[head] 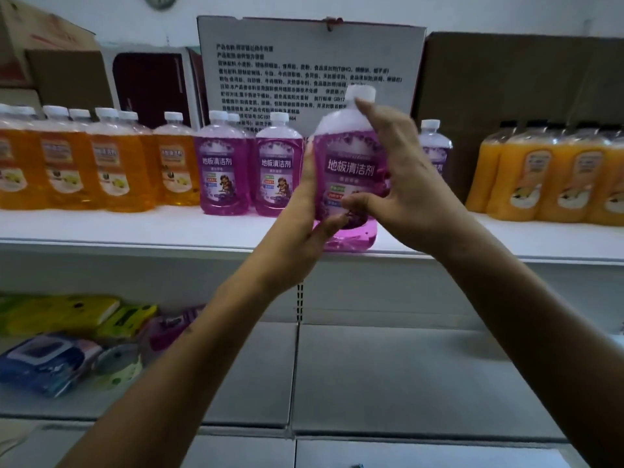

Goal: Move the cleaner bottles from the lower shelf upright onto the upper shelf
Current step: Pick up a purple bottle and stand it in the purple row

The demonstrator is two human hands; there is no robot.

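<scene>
Purple bottle (349,170) at frame centre: label reads 地板清洁剂 in large white characters; smaller print below it is too blurred to read. Same 地板清洁剂 shows on two purple bottles (224,170) standing left of centre on the upper shelf (135,228). White carton (310,62) at top centre carries rows of small black Chinese print, mostly illegible, with "GB17" and "SC107" partly readable; orange bottles' (111,163) labels at left are unreadable.
</scene>
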